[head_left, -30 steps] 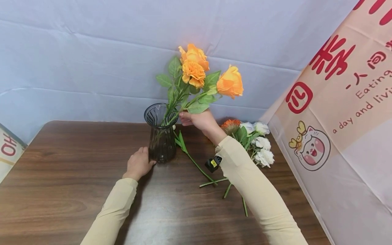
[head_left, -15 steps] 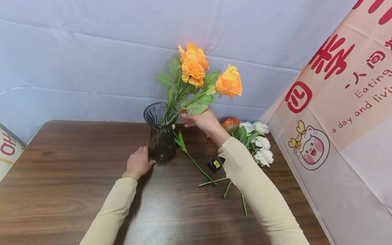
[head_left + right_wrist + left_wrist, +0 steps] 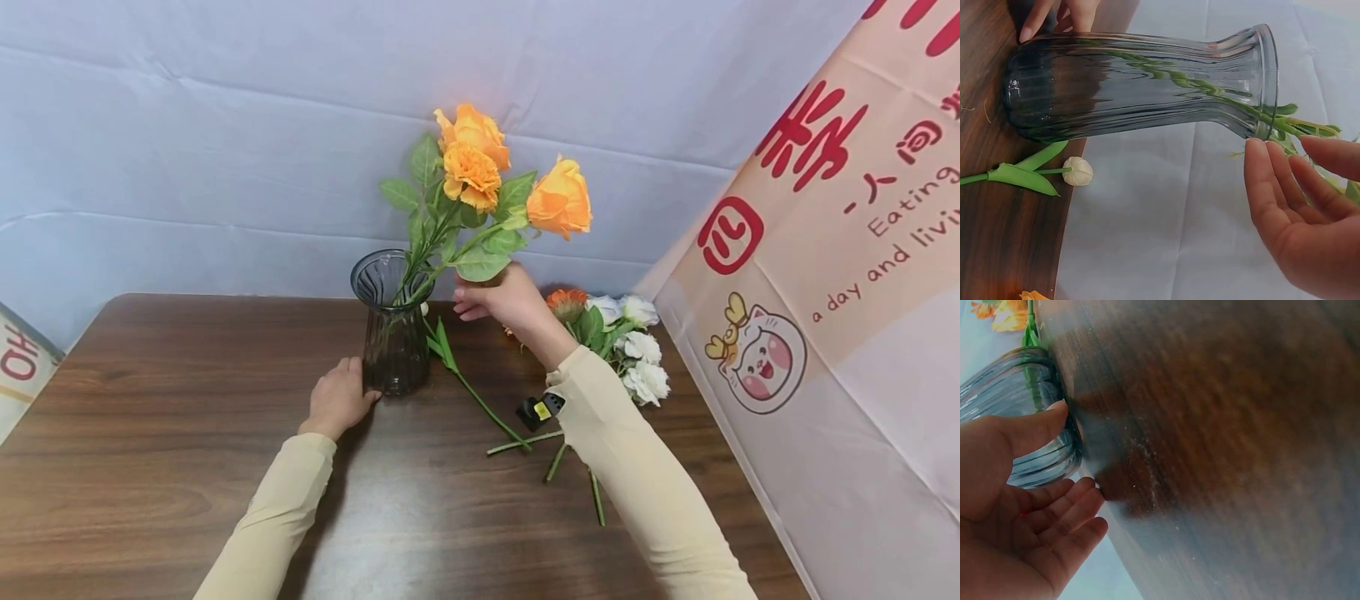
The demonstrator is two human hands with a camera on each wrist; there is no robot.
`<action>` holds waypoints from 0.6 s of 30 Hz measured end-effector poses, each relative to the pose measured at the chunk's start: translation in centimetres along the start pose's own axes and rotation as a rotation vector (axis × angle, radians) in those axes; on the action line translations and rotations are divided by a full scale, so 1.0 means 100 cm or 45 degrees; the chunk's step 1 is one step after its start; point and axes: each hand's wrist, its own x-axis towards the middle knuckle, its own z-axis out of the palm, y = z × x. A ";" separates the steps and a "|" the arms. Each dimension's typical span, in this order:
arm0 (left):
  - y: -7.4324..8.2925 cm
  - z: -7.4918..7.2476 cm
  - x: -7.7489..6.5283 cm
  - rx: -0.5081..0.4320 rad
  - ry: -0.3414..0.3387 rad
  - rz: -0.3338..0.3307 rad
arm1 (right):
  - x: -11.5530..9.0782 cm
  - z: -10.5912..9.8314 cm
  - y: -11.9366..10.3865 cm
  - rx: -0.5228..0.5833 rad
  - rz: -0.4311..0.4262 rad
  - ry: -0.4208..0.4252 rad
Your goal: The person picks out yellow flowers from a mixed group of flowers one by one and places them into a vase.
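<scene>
A grey-tinted glass vase (image 3: 397,354) stands upright on the table, with several orange flowers (image 3: 471,175) leaning right out of its mouth. Their green stems (image 3: 1179,78) show through the glass in the right wrist view. My left hand (image 3: 339,398) holds the base of the vase; in the left wrist view its thumb (image 3: 1038,428) lies against the glass, with the fingers on the other side. My right hand (image 3: 517,304) is just right of the rim, below the leaves. Its thumb and fingers are apart with nothing pinched between them, fingertips (image 3: 1257,147) close to the rim.
A white tulip (image 3: 1077,171) with a green stem lies right of the vase. Farther right are white flowers (image 3: 643,367) and an orange bloom (image 3: 567,304), partly behind the right forearm. Pale cloth (image 3: 225,167) hangs behind the table (image 3: 172,467); a printed banner (image 3: 847,250) hangs at right.
My right hand has let go of the flower stems and drawn slightly right, away from the vase. The flowers stay in the vase, and my left hand keeps its place at the base.
</scene>
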 end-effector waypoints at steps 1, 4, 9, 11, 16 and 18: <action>0.000 0.000 0.000 -0.003 0.005 0.000 | -0.001 -0.001 0.000 -0.008 0.000 -0.002; 0.000 0.000 0.000 -0.006 0.016 0.002 | -0.005 -0.004 0.002 -0.013 0.009 -0.005; -0.001 0.001 0.000 -0.006 0.028 0.008 | -0.010 -0.010 0.005 0.000 0.021 0.004; -0.001 0.001 0.000 -0.007 0.031 0.010 | -0.012 -0.012 0.007 0.008 0.025 0.014; -0.001 0.001 0.000 0.000 0.029 0.015 | -0.017 -0.021 0.013 -0.016 0.014 0.054; -0.001 0.001 0.000 0.004 0.022 0.013 | -0.019 -0.025 0.016 -0.024 0.014 0.071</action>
